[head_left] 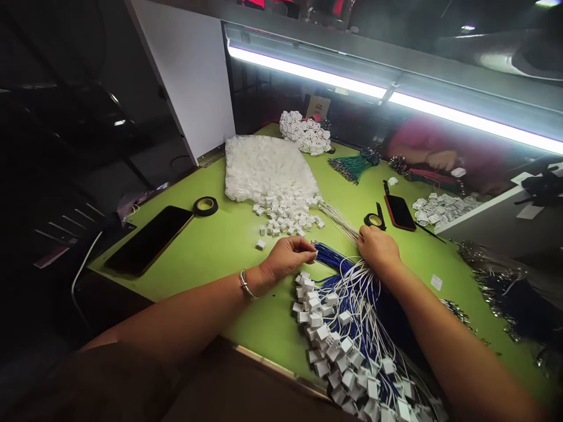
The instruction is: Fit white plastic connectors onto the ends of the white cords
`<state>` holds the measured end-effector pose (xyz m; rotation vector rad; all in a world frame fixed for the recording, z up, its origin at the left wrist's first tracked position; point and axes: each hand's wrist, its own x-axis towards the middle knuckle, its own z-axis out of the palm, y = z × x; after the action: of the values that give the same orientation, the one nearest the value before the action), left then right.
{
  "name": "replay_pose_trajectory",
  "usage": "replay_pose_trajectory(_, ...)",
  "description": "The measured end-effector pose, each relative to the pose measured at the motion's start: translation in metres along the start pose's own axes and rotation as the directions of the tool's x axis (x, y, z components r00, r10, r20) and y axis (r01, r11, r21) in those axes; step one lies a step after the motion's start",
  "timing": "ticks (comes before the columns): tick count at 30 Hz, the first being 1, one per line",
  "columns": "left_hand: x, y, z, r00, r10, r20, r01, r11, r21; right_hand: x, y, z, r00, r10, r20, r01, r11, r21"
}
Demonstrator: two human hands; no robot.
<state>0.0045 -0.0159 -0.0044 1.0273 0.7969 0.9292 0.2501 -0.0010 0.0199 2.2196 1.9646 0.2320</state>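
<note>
My left hand (288, 255) rests on the green table (220, 246), fingers pinched together at the tips of a bundle of blue wires (329, 255); a small white piece may sit between them, too small to name. My right hand (378, 249) is closed over a bundle of white wires (341, 220) that runs up and left. Below both hands lies a heap of blue and white wires ending in white plastic connectors (334, 340). Loose white connectors (285, 220) are scattered just beyond my hands.
A large pile of white connectors (268, 167) and another heap (305, 133) lie further back. Green wires (354, 165), two tape rolls (205, 206) (373, 220), a dark phone (149, 239) and a red-cased phone (399, 211) lie on the table. Another person's hand (440, 159) works opposite.
</note>
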Motion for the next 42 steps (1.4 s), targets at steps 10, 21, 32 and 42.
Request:
replay_pose_trajectory(10,0.000,0.000,-0.001,0.999,-0.039,0.028,0.039,0.999,0.020,0.016,0.012,-0.011,0.985,-0.057,0.164,0.056,0.998,0.008)
replay_pose_trajectory(21,-0.001,0.001,0.001,0.999,-0.041,0.021,0.041,0.999,0.018,0.042,-0.080,-0.009,0.999,-0.025,0.048,0.010,0.961,0.277)
replay_pose_trajectory(32,-0.003,0.002,0.000,0.998,-0.052,0.039,0.053,0.998,-0.032,0.014,-0.057,-0.029,0.989,0.040,-0.140,0.045,0.829,0.558)
replay_pose_trajectory(42,-0.003,-0.002,-0.002,0.996,-0.057,0.076,0.067,0.987,-0.148,-0.060,-0.062,-0.021,0.940,-0.060,-0.335,0.300,0.611,0.732)
